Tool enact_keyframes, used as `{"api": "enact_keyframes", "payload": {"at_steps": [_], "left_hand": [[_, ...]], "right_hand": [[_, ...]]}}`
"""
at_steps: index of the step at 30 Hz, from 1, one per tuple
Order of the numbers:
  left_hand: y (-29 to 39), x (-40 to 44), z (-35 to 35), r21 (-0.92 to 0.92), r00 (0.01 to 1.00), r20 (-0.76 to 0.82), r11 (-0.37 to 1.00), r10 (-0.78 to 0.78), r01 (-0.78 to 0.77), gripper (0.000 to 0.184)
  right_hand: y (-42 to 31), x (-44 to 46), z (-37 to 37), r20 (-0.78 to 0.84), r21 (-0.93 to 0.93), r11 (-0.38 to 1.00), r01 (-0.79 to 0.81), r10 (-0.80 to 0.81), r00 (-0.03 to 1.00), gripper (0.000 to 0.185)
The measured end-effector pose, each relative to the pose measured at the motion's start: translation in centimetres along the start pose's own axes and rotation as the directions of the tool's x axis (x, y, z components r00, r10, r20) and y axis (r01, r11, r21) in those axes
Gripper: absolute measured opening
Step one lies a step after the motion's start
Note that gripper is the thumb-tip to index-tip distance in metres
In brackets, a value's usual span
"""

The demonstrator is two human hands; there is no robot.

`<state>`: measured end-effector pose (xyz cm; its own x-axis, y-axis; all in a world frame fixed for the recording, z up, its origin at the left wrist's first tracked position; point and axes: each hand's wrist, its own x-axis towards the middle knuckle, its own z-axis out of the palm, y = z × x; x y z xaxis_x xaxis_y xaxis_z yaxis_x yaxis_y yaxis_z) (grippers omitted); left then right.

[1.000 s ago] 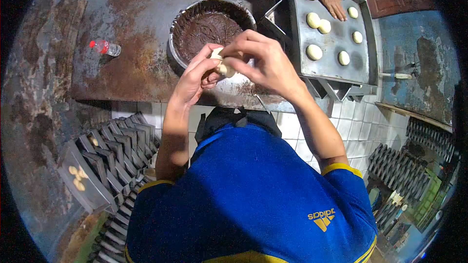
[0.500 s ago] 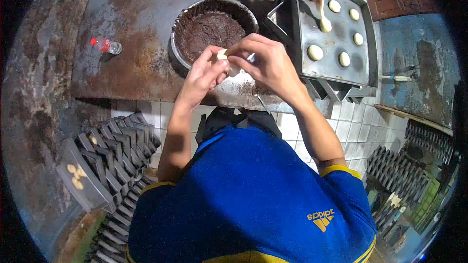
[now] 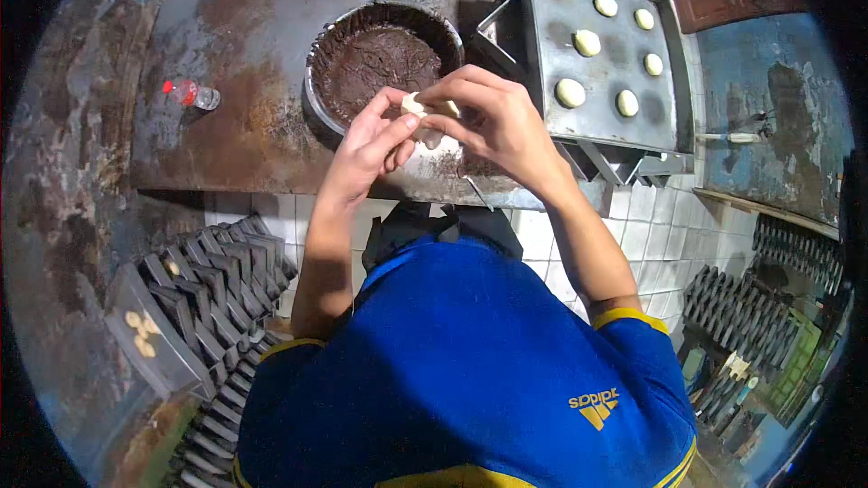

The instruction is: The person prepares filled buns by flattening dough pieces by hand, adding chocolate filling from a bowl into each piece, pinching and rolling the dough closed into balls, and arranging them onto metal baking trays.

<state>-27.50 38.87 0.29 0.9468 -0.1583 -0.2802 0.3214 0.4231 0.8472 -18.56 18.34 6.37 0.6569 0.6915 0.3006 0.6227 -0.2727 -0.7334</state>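
Between both hands, just in front of the bowl, is a small pale piece of dough (image 3: pixel 413 106). My left hand (image 3: pixel 369 145) closes on it from the left, thumb and fingertips against it. From the right, my right hand (image 3: pixel 488 113) pinches its other side; the fingers partly hide it. Behind the hands stands a round metal bowl (image 3: pixel 312 95) of thick dark brown filling (image 3: pixel 384 63). White flour (image 3: pixel 438 150) dusts the table below my hands. At the right is a metal baking tray (image 3: pixel 624 131) with several round dough balls (image 3: pixel 588 42) spaced apart.
A small clear bottle with a red cap (image 3: pixel 192 95) stands on the worn metal table (image 3: pixel 231 63) at the left. A thin metal tool (image 3: pixel 477 192) lies at the table's front edge. Stacked trays (image 3: pixel 217 285) fill the lower left, with dough pieces (image 3: pixel 141 334) on one.
Another person's hand has left the tray's far left corner, and one more dough ball now shows there. My hands still hold the dough; the view has shifted slightly.
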Motion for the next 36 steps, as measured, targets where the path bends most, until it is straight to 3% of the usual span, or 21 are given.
{"api": "enact_keyframes", "payload": {"at_steps": [4, 7, 8, 9, 11, 13, 14, 15, 17, 19, 22, 23, 25, 27, 31, 33, 35, 36], "left_hand": [[0.0, 0.6, 2.9, 0.234, 0.989, -0.049, 0.965, 0.137, -0.122, 0.033], [-1.4, 1.9, 4.6, 0.141, 0.996, -0.032, 0.987, 0.081, -0.076, 0.030], [-1.9, 2.3, 5.1, 0.004, 0.996, -0.059, 0.997, 0.072, -0.072, 0.030], [-2.2, 2.7, 5.8, 0.008, 0.996, -0.056, 0.997, 0.075, -0.075, 0.030], [-2.7, 3.3, 7.7, -0.016, 0.990, -0.114, 0.996, 0.082, -0.085, 0.035], [-3.0, 3.8, 10.0, -0.011, 0.979, -0.153, 0.991, 0.133, -0.136, 0.030], [-3.5, 4.0, 10.6, -0.032, 0.988, -0.117, 0.994, 0.102, -0.106, 0.030], [-3.6, 4.1, 11.6, -0.051, 0.994, -0.079, 0.996, 0.071, -0.075, 0.029], [-3.5, 4.7, 13.8, -0.035, 0.993, -0.091, 0.996, 0.081, -0.084, 0.030], [-2.7, 5.1, 15.8, -0.096, 0.991, -0.132, 0.995, -0.004, -0.009, 0.034], [-2.2, 5.5, 17.5, -0.175, 0.999, 0.009, 0.983, -0.051, 0.052, 0.041], [-2.2, 5.8, 18.3, -0.230, 0.996, 0.084, 0.972, -0.034, 0.053, 0.043], [-3.3, 6.8, 19.6, -0.147, 0.998, 0.054, 0.989, -0.017, 0.025, 0.044], [-4.3, 7.9, 21.8, 0.122, 0.989, -0.010, 0.982, 0.147, -0.144, 0.043], [-5.9, 10.4, 24.0, 0.001, 0.984, -0.106, 0.989, 0.146, -0.147, 0.033], [-6.4, 11.3, 24.9, 0.000, 0.983, -0.110, 0.989, 0.145, -0.145, 0.031], [-6.9, 12.0, 25.8, -0.058, 0.995, -0.042, 0.994, 0.095, -0.097, 0.032], [-6.6, 12.0, 26.8, -0.070, 0.996, -0.081, 0.997, 0.037, -0.043, 0.033]], "right_hand": [[0.6, -0.7, -1.3, -0.030, 0.052, 0.998, -0.019, 0.020, 0.999, 0.024], [1.1, -1.6, -2.6, 0.008, -0.009, 0.999, 0.043, -0.043, 0.999, 0.028], [0.6, -2.0, -3.4, 0.000, -0.036, 0.999, -0.007, 0.007, 1.000, 0.035], [-0.2, -2.3, -4.5, -0.012, -0.063, 0.996, -0.056, 0.055, 0.998, 0.043], [-1.2, -3.0, -7.4, 0.058, -0.251, 0.960, -0.127, 0.145, 0.988, 0.086], [-0.6, -3.9, -8.6, 0.081, -0.316, 0.948, -0.019, 0.046, 0.996, 0.100], [-0.2, -4.2, -9.1, 0.110, -0.286, 0.956, 0.069, -0.038, 0.993, 0.094], [0.2, -4.6, -9.5, 0.100, -0.289, 0.955, 0.063, -0.035, 0.994, 0.094], [1.3, -5.4, -10.3, 0.229, -0.316, 0.946, 0.070, 0.005, 0.973, 0.075], [2.7, -6.1, -11.8, 0.061, -0.143, 0.986, 0.089, -0.081, 0.995, 0.048], [4.4, -7.5, -14.6, -0.004, -0.038, 0.998, 0.044, -0.044, 0.999, 0.032], [4.9, -8.0, -15.4, -0.009, -0.038, 0.998, 0.041, -0.042, 0.999, 0.032], [5.9, -8.9, -16.7, -0.077, -0.063, 0.997, 0.040, -0.045, 0.996, 0.031], [6.8, -9.7, -17.6, -0.103, -0.026, 0.997, 0.076, -0.079, 0.992, 0.032], [8.0, -11.5, -19.6, -0.107, -0.025, 0.999, 0.046, -0.048, 0.993, 0.041], [7.9, -12.0, -20.9, -0.149, 0.085, 0.996, -0.016, 0.029, 0.988, 0.049], [8.4, -12.8, -22.1, -0.132, 0.101, 0.995, 0.006, 0.008, 0.991, 0.055], [8.5, -13.3, -22.7, -0.062, 0.071, 0.997, 0.018, -0.013, 0.998, 0.056]]}}
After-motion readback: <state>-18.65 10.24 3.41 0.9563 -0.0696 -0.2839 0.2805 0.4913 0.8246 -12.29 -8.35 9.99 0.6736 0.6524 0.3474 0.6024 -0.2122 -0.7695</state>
